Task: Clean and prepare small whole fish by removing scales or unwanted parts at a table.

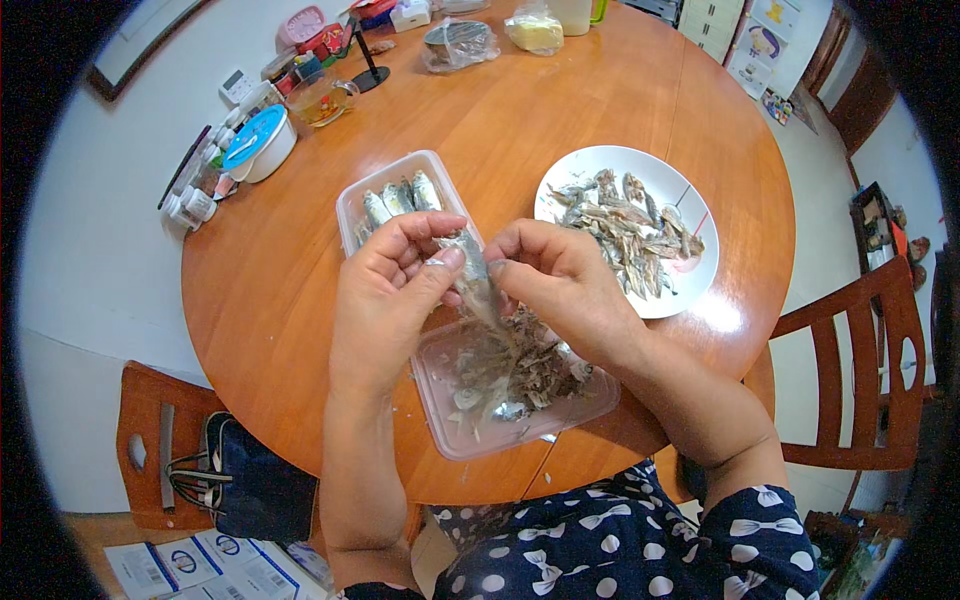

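Note:
A small silvery dried fish (472, 274) is held between both hands above a clear plastic lid. My left hand (409, 274) pinches its upper end between thumb and fingers. At its side, the thumb and fingertips of my right hand (555, 277) grip the fish too. The plastic lid (457, 435) holds a heap of fish scraps (544, 367). Behind my left hand stands a clear plastic container (349, 199) with several whole fish (424, 191) in it. To the right, a white plate (697, 292) bears many split, dried fish pieces (626, 217).
The round wooden table (277, 300) carries a blue-lidded tub (262, 142), a glass cup of liquid (322, 101), a black stand (370, 75), and bagged items (459, 45) farther back. Wooden chairs stand left (142, 405) and right (862, 375); a dark bag (262, 480) rests on the left one.

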A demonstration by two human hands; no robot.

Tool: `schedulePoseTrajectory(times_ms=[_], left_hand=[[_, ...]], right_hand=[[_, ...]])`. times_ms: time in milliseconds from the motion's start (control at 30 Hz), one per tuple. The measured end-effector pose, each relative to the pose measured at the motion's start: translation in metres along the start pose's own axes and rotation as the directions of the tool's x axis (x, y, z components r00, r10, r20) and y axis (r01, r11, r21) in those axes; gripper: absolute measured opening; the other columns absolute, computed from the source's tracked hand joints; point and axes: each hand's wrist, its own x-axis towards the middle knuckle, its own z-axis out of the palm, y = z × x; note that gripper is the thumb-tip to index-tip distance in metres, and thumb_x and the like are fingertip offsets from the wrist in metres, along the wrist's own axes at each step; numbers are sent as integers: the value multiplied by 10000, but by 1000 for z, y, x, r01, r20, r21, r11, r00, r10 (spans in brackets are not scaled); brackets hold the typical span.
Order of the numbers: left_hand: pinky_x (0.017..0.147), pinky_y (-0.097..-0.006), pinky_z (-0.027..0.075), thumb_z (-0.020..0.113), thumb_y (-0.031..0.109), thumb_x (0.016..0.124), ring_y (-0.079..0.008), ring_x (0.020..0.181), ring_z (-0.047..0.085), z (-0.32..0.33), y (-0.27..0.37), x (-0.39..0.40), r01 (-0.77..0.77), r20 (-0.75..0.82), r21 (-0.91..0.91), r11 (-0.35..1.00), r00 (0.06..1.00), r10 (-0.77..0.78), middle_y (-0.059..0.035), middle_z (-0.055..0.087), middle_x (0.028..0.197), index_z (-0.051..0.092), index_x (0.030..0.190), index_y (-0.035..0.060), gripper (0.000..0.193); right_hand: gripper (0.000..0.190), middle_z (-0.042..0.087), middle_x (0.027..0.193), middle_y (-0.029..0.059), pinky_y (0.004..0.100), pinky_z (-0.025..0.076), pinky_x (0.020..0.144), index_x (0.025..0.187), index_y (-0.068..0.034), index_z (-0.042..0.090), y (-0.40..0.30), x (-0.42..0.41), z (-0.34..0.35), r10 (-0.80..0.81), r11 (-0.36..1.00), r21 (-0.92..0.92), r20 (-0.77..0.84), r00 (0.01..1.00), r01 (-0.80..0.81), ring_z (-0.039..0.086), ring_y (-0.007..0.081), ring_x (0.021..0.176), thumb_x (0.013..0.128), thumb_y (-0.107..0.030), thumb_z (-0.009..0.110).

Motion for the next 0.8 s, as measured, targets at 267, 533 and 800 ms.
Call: schedulePoseTrajectory(times_ms=[267, 533, 800], left_hand=[[643, -196, 496, 622, 46, 880, -53, 774, 583, -2, 2, 1, -38, -45, 6, 999, 998, 38, -23, 632, 955, 600, 1130, 8, 255], [793, -225, 496, 635, 15, 862, -85, 893, 593, 7, 1, -3, -18, 46, -31, 999, 999, 20, -41, 625, 1032, 591, 1135, -7, 277], [810, -233, 492, 638, 10, 856, -92, 906, 590, 7, 0, -2, -19, 57, -63, 998, 998, 22, -46, 623, 1021, 583, 1133, -21, 284]], right_hand=[[157, 607, 800, 12, 228, 458, 616, 932, 19, 602, -3, 0, 0, -30, 999, -16, 6, 1000, 31, 558, 75, 706, 913, -133, 567], [138, 581, 788, -6, 228, 427, 632, 912, -10, 601, -2, -1, 4, 86, 990, 105, 51, 995, -91, 529, 75, 712, 859, -129, 556], [122, 586, 795, 4, 227, 398, 613, 907, -15, 606, 2, 0, 2, 111, 959, 257, 46, 993, -119, 507, 75, 690, 822, -81, 548]])
